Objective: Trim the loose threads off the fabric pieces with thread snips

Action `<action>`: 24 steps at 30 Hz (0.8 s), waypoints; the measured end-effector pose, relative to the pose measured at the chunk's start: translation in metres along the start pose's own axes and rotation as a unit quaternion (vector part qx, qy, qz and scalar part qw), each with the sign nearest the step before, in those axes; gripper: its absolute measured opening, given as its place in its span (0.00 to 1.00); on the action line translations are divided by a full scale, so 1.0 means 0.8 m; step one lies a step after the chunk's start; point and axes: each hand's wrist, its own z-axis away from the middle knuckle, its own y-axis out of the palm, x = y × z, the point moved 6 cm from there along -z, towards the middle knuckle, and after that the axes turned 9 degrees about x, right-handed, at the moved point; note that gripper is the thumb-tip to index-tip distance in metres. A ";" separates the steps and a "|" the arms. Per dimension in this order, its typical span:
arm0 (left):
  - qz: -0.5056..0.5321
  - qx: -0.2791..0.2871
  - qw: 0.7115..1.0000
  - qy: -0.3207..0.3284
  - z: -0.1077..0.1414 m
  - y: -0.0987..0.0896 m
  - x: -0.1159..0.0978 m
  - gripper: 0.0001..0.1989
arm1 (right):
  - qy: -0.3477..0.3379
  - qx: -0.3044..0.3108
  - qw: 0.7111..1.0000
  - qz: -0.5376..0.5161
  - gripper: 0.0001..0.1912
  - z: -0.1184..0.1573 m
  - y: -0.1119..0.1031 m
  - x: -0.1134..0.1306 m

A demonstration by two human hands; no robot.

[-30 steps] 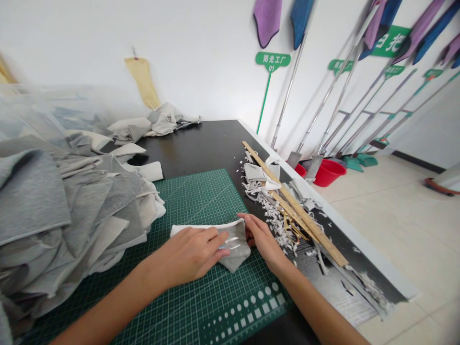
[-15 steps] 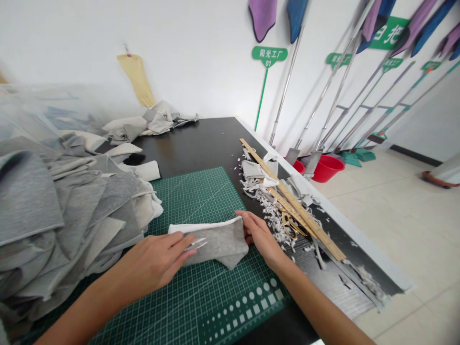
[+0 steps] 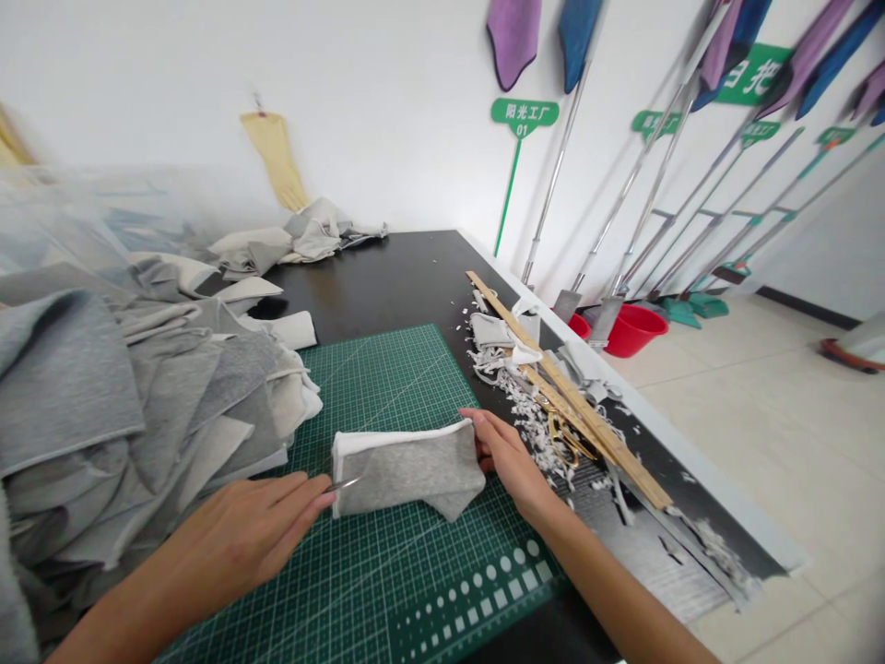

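A folded piece of grey fabric with a white edge along its far side lies on the green cutting mat. My right hand pinches its right end, with some fingers hidden behind the cloth. Closed around a small pair of thread snips, my left hand is at the fabric's left end. The metal tips point right, over the cloth; most of the tool is hidden in my fingers.
Grey fabric pieces are heaped on the left. To the right lie wooden rulers, gold-handled scissors and fabric scraps. Mops lean on the wall beyond, near a red bucket.
My left hand has drawn back left and slightly down with the snips, uncovering the fabric's left end. My right hand stays on the right end. The view has shifted slightly.
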 end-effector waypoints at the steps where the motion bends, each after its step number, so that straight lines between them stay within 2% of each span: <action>1: 0.005 0.004 1.000 0.011 -0.002 -0.001 -0.004 0.16 | 0.000 0.000 1.000 0.000 0.28 0.000 0.000 0.000; 3: 0.013 0.028 0.999 0.033 -0.008 -0.002 -0.013 0.15 | 0.002 0.000 1.000 -0.001 0.28 0.000 0.000 0.000; 7: 0.032 0.070 0.997 0.020 -0.023 0.005 -0.018 0.17 | 0.003 0.001 1.000 -0.004 0.27 0.001 0.001 0.001; 13: 0.040 0.072 0.997 -0.002 -0.026 0.025 0.002 0.15 | 0.001 0.003 1.000 -0.008 0.26 0.001 0.001 0.002; 19: 0.050 0.081 0.995 0.015 -0.020 0.019 0.004 0.14 | 0.001 0.003 1.000 -0.012 0.27 0.000 0.001 0.000; 24: 0.035 0.077 0.996 0.004 -0.013 0.024 0.006 0.17 | 0.002 0.007 1.000 -0.015 0.27 0.001 0.001 -0.001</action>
